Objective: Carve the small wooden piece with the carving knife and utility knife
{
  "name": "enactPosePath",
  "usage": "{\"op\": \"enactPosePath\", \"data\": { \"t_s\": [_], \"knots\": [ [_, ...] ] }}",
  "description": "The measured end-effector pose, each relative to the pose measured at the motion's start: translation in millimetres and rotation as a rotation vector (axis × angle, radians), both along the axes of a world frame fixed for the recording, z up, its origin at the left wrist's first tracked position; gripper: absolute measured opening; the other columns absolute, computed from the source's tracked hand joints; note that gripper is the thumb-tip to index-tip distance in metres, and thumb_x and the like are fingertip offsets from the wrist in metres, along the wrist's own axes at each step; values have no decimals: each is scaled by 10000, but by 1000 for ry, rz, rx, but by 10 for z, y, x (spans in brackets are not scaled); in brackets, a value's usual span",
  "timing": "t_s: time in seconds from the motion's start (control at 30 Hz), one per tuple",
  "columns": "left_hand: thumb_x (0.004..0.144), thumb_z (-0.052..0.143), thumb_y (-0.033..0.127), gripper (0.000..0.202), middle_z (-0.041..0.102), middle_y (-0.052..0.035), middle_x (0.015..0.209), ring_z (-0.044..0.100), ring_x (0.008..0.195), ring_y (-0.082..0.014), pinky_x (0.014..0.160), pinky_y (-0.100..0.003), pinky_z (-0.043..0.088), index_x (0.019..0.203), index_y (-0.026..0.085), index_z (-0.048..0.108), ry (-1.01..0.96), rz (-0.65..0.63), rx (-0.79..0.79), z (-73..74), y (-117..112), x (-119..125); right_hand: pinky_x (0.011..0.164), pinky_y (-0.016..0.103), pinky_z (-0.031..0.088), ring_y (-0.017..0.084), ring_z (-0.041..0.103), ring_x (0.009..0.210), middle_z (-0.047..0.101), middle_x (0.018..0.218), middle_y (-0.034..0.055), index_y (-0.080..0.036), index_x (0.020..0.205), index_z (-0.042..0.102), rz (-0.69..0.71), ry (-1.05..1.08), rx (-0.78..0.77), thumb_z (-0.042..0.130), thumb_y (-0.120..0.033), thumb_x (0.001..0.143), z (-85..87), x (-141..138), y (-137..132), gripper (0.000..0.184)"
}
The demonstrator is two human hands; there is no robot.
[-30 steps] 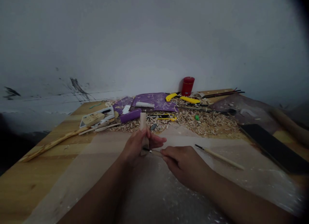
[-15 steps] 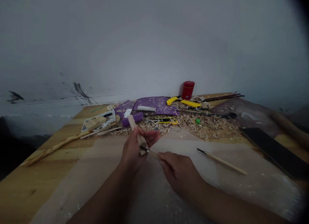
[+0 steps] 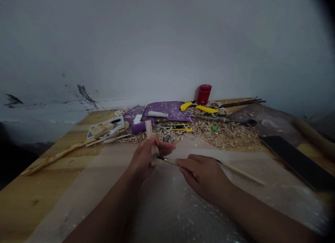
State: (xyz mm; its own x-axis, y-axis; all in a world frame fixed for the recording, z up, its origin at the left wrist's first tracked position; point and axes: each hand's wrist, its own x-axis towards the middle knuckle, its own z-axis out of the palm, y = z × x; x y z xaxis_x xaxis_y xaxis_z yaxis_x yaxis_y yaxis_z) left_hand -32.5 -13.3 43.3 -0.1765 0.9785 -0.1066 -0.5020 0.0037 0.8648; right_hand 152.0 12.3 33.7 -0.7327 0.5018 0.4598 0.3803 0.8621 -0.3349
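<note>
My left hand is closed round a short pale wooden piece that stands nearly upright, its top poking above my fingers. My right hand pinches a thin carving tool with a pale handle, and its dark tip touches the lower end of the wooden piece. Both hands hover over a clear plastic sheet spread on the wooden table. A second thin tool with a light handle lies on the sheet just right of my right hand.
Wood shavings cover the back of the table, among yellow utility knives, a purple mat, a red cylinder and a white tray. A long rough stick lies at the left, a dark flat slab at the right.
The wooden piece went from upright to tilted left and back to nearly upright. My right hand kept the tool's tip at its lower end. The camera shifted slightly.
</note>
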Motion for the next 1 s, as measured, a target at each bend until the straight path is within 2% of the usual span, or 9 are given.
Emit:
{"op": "enactPosePath", "data": {
  "t_s": [0.13, 0.2, 0.37, 0.53, 0.73, 0.87, 1.0],
  "knots": [
    [788, 484, 346, 219, 711, -116, 759, 665, 786, -261, 762, -400, 474, 669, 162, 469, 74, -31, -57, -1, -4, 13, 529, 258, 271, 146, 483, 584, 560, 649, 14, -204, 970, 601, -42, -79, 244, 430, -189, 843, 22, -4, -31, 213],
    [783, 489, 355, 226, 709, -126, 775, 666, 772, -270, 710, -392, 489, 669, 161, 471, 61, -84, -109, -9, -6, 6, 526, 266, 251, 150, 468, 588, 550, 641, 12, -205, 946, 602, -33, -96, 296, 429, -177, 840, 24, -9, -30, 205],
    [799, 469, 359, 227, 702, -115, 712, 664, 778, -279, 705, -410, 490, 675, 170, 444, 12, -197, -105, -70, 16, -43, 534, 278, 245, 149, 451, 582, 530, 629, 11, -185, 887, 600, -9, -122, 328, 427, -157, 833, -50, -55, -9, 184],
    [824, 437, 371, 246, 703, -126, 747, 664, 713, -233, 672, -355, 488, 686, 168, 443, 91, -324, -110, -125, 32, -110, 554, 274, 262, 146, 456, 596, 532, 657, 7, -190, 846, 582, 34, -122, 316, 419, -168, 845, -114, -74, 12, 164],
    [829, 445, 363, 242, 705, -130, 814, 659, 706, -219, 636, -322, 490, 690, 164, 451, 107, -431, -88, -94, 12, -134, 565, 269, 279, 141, 438, 602, 531, 663, 8, -187, 806, 592, 122, -85, 339, 410, -202, 866, -173, -52, 155, 192],
    [798, 507, 339, 222, 704, -141, 857, 659, 680, -204, 629, -311, 493, 681, 158, 455, 60, -426, -93, -34, -26, -99, 571, 250, 300, 130, 432, 602, 522, 672, -1, -225, 915, 609, 220, -12, 283, 412, -219, 879, -160, -37, 261, 200],
    [780, 527, 336, 200, 704, -135, 859, 665, 711, -229, 632, -335, 496, 694, 160, 489, 3, -418, -93, 6, -62, -80, 595, 240, 320, 129, 447, 637, 530, 686, -7, -264, 1052, 580, 230, 1, 271, 415, -228, 893, -61, -9, 265, 232]
  ]
}}
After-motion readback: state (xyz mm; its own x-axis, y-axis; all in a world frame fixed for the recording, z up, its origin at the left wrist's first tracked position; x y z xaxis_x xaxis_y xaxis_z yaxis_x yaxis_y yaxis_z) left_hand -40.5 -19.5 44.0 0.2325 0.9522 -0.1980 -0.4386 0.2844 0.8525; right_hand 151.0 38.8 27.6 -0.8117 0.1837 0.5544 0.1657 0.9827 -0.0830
